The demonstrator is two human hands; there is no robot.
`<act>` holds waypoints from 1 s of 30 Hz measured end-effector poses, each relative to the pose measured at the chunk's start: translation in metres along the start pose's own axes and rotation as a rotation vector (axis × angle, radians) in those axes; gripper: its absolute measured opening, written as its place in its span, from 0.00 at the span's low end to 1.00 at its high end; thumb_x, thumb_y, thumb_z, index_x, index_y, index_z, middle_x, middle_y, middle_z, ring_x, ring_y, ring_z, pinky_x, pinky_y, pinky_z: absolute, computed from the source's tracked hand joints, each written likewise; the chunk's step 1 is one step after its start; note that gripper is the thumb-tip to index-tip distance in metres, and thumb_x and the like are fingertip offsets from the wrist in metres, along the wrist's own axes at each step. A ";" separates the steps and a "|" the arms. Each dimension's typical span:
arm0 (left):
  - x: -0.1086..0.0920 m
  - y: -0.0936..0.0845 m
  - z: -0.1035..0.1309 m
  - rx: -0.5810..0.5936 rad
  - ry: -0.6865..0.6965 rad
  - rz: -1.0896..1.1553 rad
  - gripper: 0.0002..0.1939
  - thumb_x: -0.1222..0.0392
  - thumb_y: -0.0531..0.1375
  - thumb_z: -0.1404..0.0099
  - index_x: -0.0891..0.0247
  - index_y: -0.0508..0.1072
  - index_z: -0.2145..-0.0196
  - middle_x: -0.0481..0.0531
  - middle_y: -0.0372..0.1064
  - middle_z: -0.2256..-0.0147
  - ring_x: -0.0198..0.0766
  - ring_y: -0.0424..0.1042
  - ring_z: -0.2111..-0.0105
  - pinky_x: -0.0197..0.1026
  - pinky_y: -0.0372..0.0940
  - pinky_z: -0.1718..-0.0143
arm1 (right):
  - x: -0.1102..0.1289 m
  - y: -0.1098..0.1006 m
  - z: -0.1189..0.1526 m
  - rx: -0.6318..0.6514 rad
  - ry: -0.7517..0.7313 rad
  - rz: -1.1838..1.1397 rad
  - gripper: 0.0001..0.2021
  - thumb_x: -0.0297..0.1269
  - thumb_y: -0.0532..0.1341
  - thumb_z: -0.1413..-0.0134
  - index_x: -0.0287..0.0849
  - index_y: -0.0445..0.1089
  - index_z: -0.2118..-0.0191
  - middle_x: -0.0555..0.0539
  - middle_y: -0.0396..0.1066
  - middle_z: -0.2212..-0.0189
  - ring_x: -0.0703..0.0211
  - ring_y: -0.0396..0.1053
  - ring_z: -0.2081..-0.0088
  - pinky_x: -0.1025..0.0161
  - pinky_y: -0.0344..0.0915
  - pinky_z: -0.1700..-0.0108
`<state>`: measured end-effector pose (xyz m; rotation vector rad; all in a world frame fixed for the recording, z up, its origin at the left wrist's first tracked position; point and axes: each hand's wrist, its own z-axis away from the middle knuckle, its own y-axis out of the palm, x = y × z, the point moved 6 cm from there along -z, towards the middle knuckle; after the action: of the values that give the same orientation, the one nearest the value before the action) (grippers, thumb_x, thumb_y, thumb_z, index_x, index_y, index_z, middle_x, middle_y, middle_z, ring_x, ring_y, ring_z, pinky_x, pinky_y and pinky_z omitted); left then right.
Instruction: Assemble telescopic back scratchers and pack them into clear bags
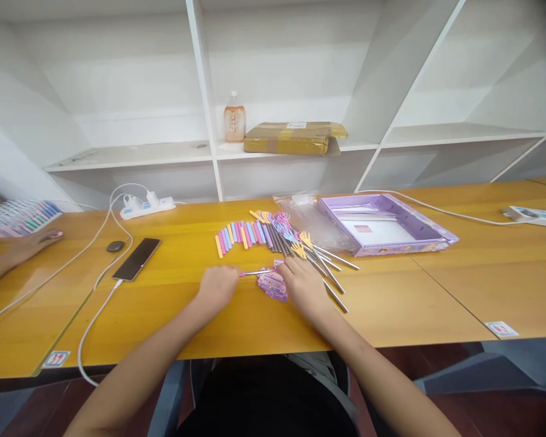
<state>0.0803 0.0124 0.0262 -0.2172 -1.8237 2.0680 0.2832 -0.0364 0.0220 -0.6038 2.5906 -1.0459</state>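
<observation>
— What are the hands gripping?
— The left hand is curling shut around the pink end of a thin stick. The right hand is lying half-open, fingers pressing on the stack of purple cards between both hands.
— And beyond them?
— The purple box tray is sitting far right of the right hand; the row of pastel sticks is lying just past the fingers.

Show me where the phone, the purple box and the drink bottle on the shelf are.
phone (137, 258), head view, middle of its dark screen.
purple box (430, 226), head view, its right wall.
drink bottle (235, 121), head view, on its label.
</observation>
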 end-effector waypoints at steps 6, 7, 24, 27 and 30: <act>-0.001 0.005 0.000 0.009 0.019 0.011 0.21 0.60 0.49 0.17 0.66 0.82 0.54 0.70 0.84 0.57 0.58 0.86 0.55 0.51 0.75 0.56 | 0.004 -0.012 -0.006 0.078 -0.083 -0.028 0.11 0.27 0.61 0.23 0.41 0.73 0.62 0.45 0.70 0.66 0.51 0.62 0.62 0.55 0.53 0.58; -0.003 0.004 0.001 0.008 0.026 0.011 0.21 0.60 0.49 0.17 0.66 0.82 0.54 0.69 0.84 0.57 0.58 0.86 0.54 0.51 0.74 0.56 | 0.009 -0.015 -0.008 0.077 -0.099 -0.030 0.11 0.27 0.61 0.23 0.41 0.73 0.62 0.45 0.70 0.66 0.51 0.62 0.62 0.55 0.53 0.58; 0.002 -0.002 0.013 -0.014 0.055 0.022 0.23 0.53 0.48 0.15 0.64 0.82 0.54 0.69 0.84 0.57 0.56 0.85 0.56 0.50 0.74 0.57 | 0.011 -0.023 -0.015 0.106 -0.062 -0.113 0.10 0.32 0.61 0.21 0.42 0.74 0.61 0.45 0.71 0.64 0.52 0.64 0.61 0.55 0.53 0.59; 0.002 -0.002 0.015 -0.011 0.064 0.004 0.23 0.56 0.48 0.16 0.64 0.82 0.53 0.69 0.84 0.57 0.59 0.85 0.55 0.53 0.75 0.56 | 0.011 -0.025 -0.012 0.092 -0.057 -0.099 0.13 0.31 0.60 0.21 0.42 0.72 0.63 0.46 0.71 0.65 0.54 0.63 0.62 0.56 0.54 0.58; 0.000 0.001 0.018 0.008 0.083 -0.010 0.21 0.60 0.48 0.17 0.65 0.82 0.54 0.69 0.84 0.56 0.57 0.85 0.55 0.50 0.74 0.56 | 0.016 -0.029 -0.006 0.072 -0.062 -0.111 0.12 0.29 0.61 0.22 0.42 0.73 0.63 0.45 0.72 0.64 0.54 0.64 0.62 0.57 0.55 0.57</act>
<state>0.0744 -0.0042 0.0280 -0.2867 -1.7640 2.0281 0.2749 -0.0592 0.0451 -0.7573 2.4788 -1.1306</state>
